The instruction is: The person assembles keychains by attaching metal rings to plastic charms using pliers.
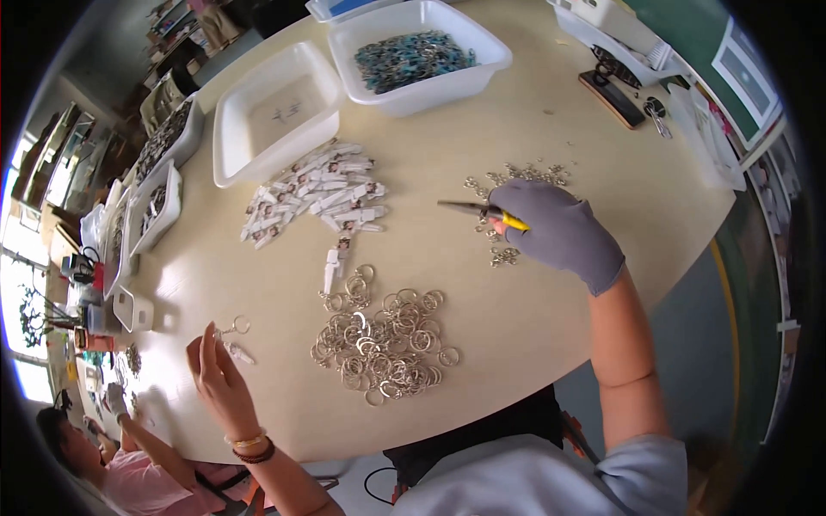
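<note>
My right hand, in a grey glove, is closed around needle-nose pliers with yellow handles, their jaws pointing left. It hovers at a scatter of small silver connector rings, partly covering them. My left hand is bare with bracelets at the wrist, its fingers stretched out at the left of the table. Beside its fingertips lie a key ring with a short chain and a white charm; whether they touch is hidden. Between my hands lies a heap of silver key rings, with white figure-shaped charms piled beyond.
At the back stand a white tub and another tub of blue-and-silver clasps. Further bins line the left edge. A phone lies back right. A co-worker sits at the lower left.
</note>
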A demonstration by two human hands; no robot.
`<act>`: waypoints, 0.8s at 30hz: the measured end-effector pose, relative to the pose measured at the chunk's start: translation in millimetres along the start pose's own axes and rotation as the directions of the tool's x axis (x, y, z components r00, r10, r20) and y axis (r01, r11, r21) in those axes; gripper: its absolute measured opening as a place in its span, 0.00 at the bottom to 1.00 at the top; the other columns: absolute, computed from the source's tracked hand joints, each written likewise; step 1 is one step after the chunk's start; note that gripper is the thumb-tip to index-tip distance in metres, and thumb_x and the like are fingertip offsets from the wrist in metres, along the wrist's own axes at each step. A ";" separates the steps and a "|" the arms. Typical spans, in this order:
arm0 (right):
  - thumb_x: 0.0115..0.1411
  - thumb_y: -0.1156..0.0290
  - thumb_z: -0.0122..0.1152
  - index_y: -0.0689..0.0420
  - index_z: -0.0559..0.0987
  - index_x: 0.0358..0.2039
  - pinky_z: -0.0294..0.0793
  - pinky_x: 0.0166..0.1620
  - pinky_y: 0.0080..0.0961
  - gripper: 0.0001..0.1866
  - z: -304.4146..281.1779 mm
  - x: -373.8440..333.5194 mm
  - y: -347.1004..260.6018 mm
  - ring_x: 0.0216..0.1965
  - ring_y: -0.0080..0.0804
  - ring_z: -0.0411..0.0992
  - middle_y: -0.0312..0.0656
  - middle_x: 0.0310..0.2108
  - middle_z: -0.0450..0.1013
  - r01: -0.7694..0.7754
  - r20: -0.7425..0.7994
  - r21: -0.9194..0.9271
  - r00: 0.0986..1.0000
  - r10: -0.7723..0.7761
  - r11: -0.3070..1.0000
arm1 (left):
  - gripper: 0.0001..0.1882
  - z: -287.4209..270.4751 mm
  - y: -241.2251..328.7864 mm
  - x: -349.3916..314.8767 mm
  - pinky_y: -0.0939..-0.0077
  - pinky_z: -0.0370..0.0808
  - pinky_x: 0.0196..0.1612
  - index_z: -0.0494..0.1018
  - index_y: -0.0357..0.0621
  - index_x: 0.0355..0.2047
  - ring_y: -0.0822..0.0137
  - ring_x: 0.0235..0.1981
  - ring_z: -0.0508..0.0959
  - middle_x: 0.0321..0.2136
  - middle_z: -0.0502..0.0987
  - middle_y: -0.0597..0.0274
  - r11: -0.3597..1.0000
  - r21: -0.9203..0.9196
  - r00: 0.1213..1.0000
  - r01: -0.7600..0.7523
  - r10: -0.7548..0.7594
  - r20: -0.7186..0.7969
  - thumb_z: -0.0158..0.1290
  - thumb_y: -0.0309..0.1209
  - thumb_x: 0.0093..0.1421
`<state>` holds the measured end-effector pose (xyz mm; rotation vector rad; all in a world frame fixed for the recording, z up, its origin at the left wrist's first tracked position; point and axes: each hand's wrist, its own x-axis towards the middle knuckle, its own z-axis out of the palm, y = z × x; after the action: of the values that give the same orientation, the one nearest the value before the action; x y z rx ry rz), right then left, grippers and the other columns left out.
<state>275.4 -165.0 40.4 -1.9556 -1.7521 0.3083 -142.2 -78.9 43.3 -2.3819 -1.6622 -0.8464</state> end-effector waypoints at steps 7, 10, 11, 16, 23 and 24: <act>0.50 0.68 0.59 0.56 0.74 0.27 0.71 0.33 0.39 0.06 9.0 -10.8 -3.6 0.32 0.44 0.73 0.44 0.27 0.72 0.127 0.039 -0.223 0.992 -0.121 0.967 | 0.20 25.1 -8.3 -4.1 0.60 0.70 0.48 0.68 0.43 0.53 0.51 0.46 0.73 0.49 0.69 0.50 0.913 0.375 0.985 -0.159 0.124 0.117 0.51 0.28 0.60; 0.50 0.68 0.60 0.55 0.75 0.27 0.73 0.33 0.39 0.06 14.8 -13.9 -2.3 0.30 0.43 0.74 0.43 0.26 0.72 0.102 0.040 -0.307 0.995 -0.094 0.946 | 0.16 37.4 52.8 19.3 0.61 0.72 0.44 0.72 0.41 0.46 0.52 0.42 0.75 0.43 0.73 0.52 0.978 -0.048 0.948 -0.201 0.207 0.241 0.55 0.30 0.57; 0.51 0.67 0.60 0.54 0.74 0.29 0.72 0.34 0.39 0.08 17.0 -12.8 -4.2 0.31 0.43 0.73 0.42 0.27 0.71 0.070 0.095 -0.361 0.995 -0.038 0.930 | 0.14 43.0 63.9 27.6 0.62 0.72 0.42 0.73 0.41 0.43 0.52 0.39 0.75 0.38 0.75 0.54 0.965 -0.126 0.937 -0.231 0.256 0.239 0.55 0.31 0.57; 0.50 0.68 0.61 0.55 0.73 0.31 0.74 0.34 0.38 0.09 25.8 -10.4 -16.2 0.31 0.43 0.73 0.42 0.27 0.72 0.103 0.133 -0.397 0.990 -0.054 0.912 | 0.16 85.3 84.1 65.7 0.63 0.73 0.37 0.72 0.40 0.38 0.54 0.36 0.77 0.35 0.75 0.52 0.967 -0.251 0.875 -0.043 0.157 0.459 0.58 0.38 0.56; 0.50 0.72 0.58 0.58 0.72 0.31 0.76 0.34 0.37 0.08 20.4 -5.0 -37.8 0.32 0.44 0.75 0.45 0.29 0.73 0.138 0.113 -0.209 0.987 -0.116 0.968 | 0.13 100.8 84.8 81.5 0.65 0.73 0.37 0.71 0.38 0.37 0.56 0.33 0.76 0.33 0.74 0.52 0.948 -0.317 0.794 -0.020 0.208 0.571 0.57 0.33 0.55; 0.50 0.72 0.58 0.58 0.72 0.31 0.76 0.34 0.37 0.08 19.2 -3.8 -38.0 0.32 0.44 0.75 0.45 0.29 0.73 0.135 0.110 -0.201 0.987 -0.114 0.970 | 0.12 100.1 82.5 76.4 0.69 0.73 0.36 0.71 0.36 0.38 0.60 0.32 0.76 0.33 0.75 0.54 0.914 -0.404 0.843 -0.050 0.255 0.473 0.56 0.31 0.56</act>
<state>232.7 -162.7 42.4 -1.9897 -2.0334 0.1856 -12.3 -7.9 15.7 -3.1974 -1.5233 -0.5601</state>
